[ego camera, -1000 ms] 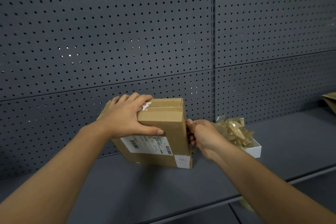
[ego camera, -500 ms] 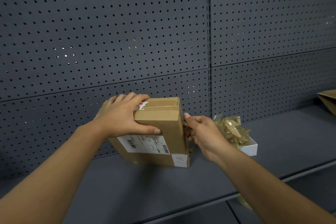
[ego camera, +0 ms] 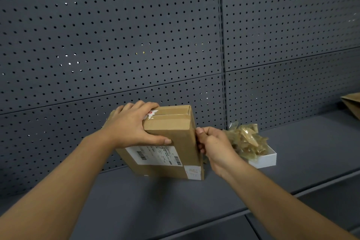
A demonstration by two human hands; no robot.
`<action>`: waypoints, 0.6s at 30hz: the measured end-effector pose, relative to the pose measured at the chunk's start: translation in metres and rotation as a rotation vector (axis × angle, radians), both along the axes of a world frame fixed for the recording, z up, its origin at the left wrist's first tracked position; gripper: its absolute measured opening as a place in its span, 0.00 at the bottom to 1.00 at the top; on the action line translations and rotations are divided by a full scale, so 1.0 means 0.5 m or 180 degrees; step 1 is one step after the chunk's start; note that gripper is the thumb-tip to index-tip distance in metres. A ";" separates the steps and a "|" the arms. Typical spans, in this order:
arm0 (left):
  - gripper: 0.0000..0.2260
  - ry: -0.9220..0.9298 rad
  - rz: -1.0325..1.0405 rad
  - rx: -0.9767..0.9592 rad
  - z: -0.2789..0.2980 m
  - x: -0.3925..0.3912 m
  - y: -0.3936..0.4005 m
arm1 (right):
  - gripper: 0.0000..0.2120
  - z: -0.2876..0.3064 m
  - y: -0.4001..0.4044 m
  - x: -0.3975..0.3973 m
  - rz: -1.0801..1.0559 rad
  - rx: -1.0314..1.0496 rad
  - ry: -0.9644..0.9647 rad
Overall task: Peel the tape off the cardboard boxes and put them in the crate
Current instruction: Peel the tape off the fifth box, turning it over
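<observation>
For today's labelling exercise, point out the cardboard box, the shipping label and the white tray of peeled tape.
cardboard box (ego camera: 175, 132): head view, bare right-hand face.
shipping label (ego camera: 155, 155): head view, label's middle.
white tray (ego camera: 267, 160): head view, front wall.

We see a tan cardboard box (ego camera: 171, 132) bearing a white barcoded label (ego camera: 155, 155), amber crumpled tape (ego camera: 247, 140) in a white tray (ego camera: 266, 159), and a dark grey perforated panel (ego camera: 116, 45).
</observation>
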State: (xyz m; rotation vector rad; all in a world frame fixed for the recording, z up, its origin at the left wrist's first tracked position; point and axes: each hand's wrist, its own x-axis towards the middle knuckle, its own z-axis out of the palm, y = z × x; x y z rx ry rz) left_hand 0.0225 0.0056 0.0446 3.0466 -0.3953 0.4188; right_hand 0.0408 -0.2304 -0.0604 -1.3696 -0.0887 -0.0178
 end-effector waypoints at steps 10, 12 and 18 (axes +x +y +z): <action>0.56 0.0019 0.0008 -0.0008 0.002 0.006 -0.001 | 0.06 0.006 -0.005 -0.018 -0.0630 -0.0173 -0.0634; 0.57 0.0010 -0.0010 -0.0019 0.002 0.005 0.000 | 0.05 0.004 -0.009 -0.023 -0.0600 -0.0038 -0.0730; 0.55 0.0036 -0.0029 -0.0050 0.003 0.003 0.002 | 0.04 -0.007 -0.005 -0.036 -0.0526 0.0369 -0.0917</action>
